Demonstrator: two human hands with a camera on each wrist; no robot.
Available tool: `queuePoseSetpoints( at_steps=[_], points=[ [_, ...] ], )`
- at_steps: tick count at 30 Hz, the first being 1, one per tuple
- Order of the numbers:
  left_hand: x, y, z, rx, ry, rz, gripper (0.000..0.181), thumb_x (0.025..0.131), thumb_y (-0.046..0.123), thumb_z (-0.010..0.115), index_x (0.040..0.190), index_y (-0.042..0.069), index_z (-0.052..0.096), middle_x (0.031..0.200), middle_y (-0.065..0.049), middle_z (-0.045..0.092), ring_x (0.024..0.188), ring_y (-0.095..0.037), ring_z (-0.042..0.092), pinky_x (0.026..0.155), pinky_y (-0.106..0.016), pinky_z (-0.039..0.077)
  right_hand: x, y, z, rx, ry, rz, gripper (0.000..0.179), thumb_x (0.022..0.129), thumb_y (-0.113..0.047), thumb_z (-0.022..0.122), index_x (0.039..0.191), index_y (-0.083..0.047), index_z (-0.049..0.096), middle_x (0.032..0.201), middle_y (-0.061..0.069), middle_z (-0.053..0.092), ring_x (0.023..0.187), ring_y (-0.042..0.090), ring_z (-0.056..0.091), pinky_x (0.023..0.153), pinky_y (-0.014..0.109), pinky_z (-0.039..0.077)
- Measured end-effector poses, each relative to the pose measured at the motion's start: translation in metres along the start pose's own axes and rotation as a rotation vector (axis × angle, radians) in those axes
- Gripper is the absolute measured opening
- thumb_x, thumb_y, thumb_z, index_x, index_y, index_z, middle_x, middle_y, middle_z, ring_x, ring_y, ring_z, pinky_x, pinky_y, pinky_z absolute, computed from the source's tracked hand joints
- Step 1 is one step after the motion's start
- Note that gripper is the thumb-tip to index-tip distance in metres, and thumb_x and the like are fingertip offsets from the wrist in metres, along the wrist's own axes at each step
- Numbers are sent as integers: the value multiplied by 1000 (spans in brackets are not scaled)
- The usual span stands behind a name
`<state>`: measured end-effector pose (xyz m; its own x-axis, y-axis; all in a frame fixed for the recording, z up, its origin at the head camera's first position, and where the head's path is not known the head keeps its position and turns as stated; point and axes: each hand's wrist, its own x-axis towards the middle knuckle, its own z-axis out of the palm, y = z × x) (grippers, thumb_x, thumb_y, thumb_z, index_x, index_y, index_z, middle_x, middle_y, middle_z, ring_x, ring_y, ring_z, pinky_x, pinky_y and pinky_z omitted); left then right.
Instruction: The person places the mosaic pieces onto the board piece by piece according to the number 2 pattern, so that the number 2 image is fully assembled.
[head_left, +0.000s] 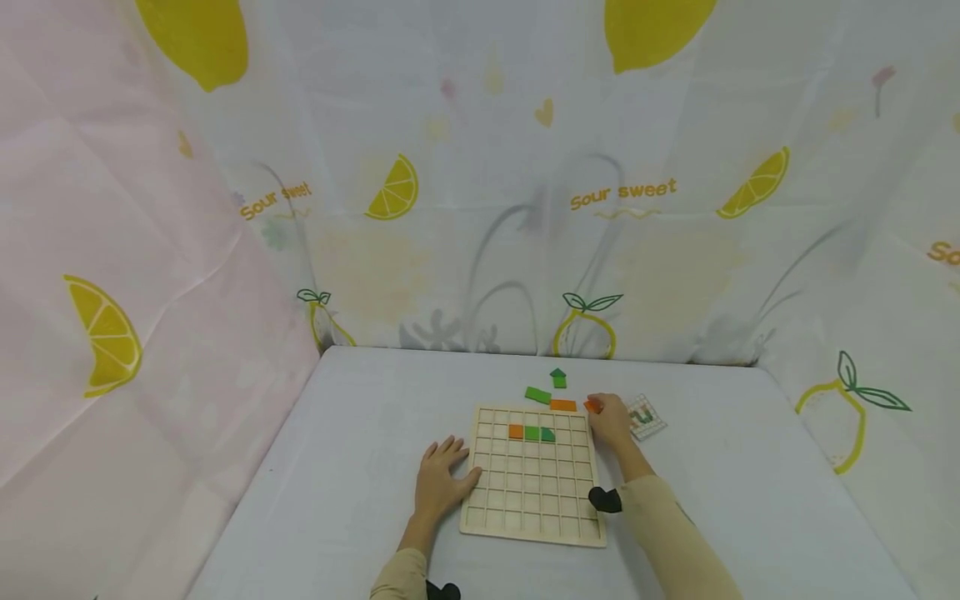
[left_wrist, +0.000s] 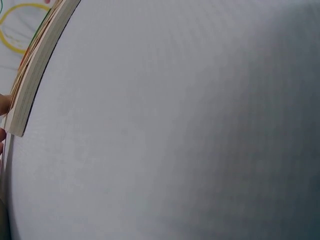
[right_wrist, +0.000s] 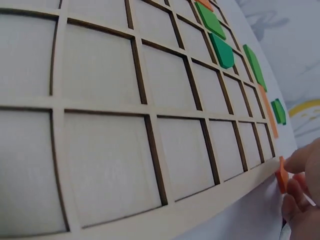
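A square wooden grid board lies on the white table. In one row near its far side sit an orange square tile, a green square tile and a dark green tile with a rounded corner. At the board's far right corner my right hand pinches a small orange tile between thumb and fingers; the fingers cover part of its outline. My left hand lies with spread fingers beside the board's left edge, its thumb touching the rim.
Just beyond the board lie a green piece and an orange piece. Farther back are a green square and a dark green triangle. A printed pattern card rests right of my right hand. Lemon-print cloth hangs behind the table.
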<state>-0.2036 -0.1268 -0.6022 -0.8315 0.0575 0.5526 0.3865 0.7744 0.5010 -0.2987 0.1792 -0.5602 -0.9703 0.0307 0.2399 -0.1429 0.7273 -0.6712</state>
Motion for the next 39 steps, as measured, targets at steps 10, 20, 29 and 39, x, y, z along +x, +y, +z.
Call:
queuePoseSetpoints(
  at_steps=[10, 20, 29, 39],
  points=[
    [0, 0, 0, 0, -11, -16, 37, 70, 28, 76, 94, -1, 72, 106, -16, 69, 108, -35, 61, 101, -52, 41, 26, 17, 48, 192, 40, -275, 32, 83, -22, 61, 100, 3, 70, 93, 23, 64, 83, 37, 63, 68, 48, 54],
    [-1, 0, 0, -8, -5, -9, 37, 69, 29, 76, 93, 0, 72, 107, -16, 69, 108, -35, 61, 100, -52, 41, 30, -10, 63, -28, -75, -183, 33, 83, -25, 66, 102, 2, 70, 91, 18, 65, 86, 37, 56, 77, 50, 42],
    [0, -1, 1, 1, -10, -9, 37, 70, 29, 76, 94, 0, 72, 107, -16, 69, 108, -35, 61, 101, -51, 41, 17, -42, 42, -33, -73, -88, 30, 78, -2, 61, 105, 9, 66, 91, 21, 67, 87, 42, 56, 79, 52, 46],
    [1, 0, 0, 8, -18, -20, 38, 70, 30, 75, 94, 0, 72, 107, -16, 69, 108, -35, 61, 101, -50, 41, 24, -26, 35, -97, -52, -105, 29, 85, -9, 55, 108, 6, 65, 112, 31, 56, 103, 50, 48, 80, 60, 43]
  ],
)
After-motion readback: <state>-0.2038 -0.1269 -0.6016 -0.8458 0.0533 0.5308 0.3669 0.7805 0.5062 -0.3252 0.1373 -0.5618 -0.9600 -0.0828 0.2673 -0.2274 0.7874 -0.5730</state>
